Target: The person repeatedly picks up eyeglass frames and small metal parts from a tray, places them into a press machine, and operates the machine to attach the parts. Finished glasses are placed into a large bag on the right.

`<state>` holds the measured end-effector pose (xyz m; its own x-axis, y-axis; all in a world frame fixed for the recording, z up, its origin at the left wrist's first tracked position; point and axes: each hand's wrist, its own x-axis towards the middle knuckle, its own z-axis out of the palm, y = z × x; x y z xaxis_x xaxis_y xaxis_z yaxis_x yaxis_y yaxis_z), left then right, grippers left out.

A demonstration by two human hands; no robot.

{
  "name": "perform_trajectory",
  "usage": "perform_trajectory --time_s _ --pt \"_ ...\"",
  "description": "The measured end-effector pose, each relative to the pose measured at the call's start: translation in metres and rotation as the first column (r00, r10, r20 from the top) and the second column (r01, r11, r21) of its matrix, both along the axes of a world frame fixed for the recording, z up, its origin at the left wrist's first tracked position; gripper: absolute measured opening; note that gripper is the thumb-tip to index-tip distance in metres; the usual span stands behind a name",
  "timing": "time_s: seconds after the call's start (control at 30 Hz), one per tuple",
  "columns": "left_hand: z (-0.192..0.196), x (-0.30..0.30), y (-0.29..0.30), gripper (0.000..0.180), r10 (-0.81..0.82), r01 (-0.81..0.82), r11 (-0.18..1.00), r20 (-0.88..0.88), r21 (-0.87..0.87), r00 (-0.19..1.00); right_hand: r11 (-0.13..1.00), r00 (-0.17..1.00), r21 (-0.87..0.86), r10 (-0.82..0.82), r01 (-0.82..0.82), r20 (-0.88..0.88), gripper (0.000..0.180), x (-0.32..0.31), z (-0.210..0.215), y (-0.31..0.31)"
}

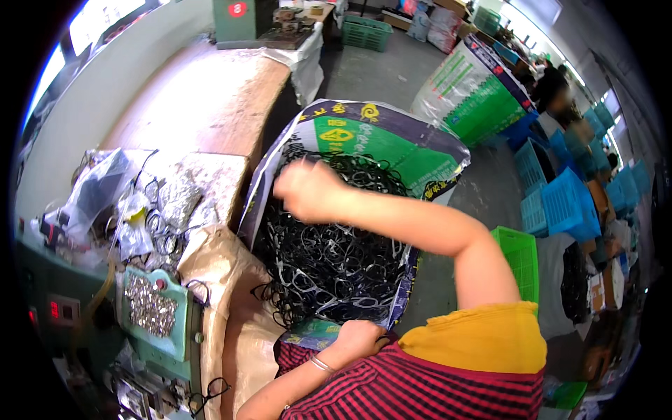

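Black eyeglass frames (329,259), thin, glossy and tangled, fill a large woven plastic sack (392,150) with a green and white printed outside and a crinkled rim. The sack stands open directly under the right hand (308,189), which hovers above the heap with its fingers curled into a loose fist; whether it pinches a frame cannot be told through the motion blur. The left hand (358,339), wearing a thin metal bracelet, grips the near edge of the sack, fingers folded over the rim. Left of that hand lies a brown paper-like bag (224,308), and beyond it a green machine tray (150,308) holding small shiny metal parts. Loose frames and clear plastic bags (105,189) lie farther left.
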<state>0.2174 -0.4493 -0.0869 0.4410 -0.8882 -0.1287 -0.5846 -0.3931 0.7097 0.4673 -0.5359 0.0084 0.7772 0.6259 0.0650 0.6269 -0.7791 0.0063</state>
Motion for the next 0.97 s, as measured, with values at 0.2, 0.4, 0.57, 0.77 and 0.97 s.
perform_trajectory --time_s 0.2,0.4,0.57,0.77,0.97 --pt "-0.005 -0.005 0.033 0.030 0.191 -0.190 0.982 -0.044 0.011 0.981 0.968 0.974 -0.191 0.125 -0.162 -0.191 0.063 -0.061 -0.125 -0.071" --pt "0.002 -0.033 0.035 0.038 0.025 0.002 0.985 -0.153 0.170 0.988 0.379 0.832 -0.924 -0.528 0.051 -0.170 0.054 -0.100 -0.098 -0.259" --pt "-0.009 -0.066 0.064 0.039 0.338 -0.336 0.941 -0.163 0.045 0.927 0.253 0.572 -0.967 -0.791 -0.013 -0.215 0.045 -0.100 -0.098 -0.234" --pt "0.029 -0.083 0.197 0.023 0.453 -0.779 0.588 -0.709 -0.218 0.540 0.923 0.941 -0.366 -0.014 -0.118 -0.338 0.030 -0.143 0.002 0.047" --pt "0.130 -0.182 0.283 0.018 0.948 -0.752 0.170 -0.102 -0.637 0.301 0.698 0.897 0.568 0.388 -0.436 0.212 0.021 -0.142 0.008 0.209"
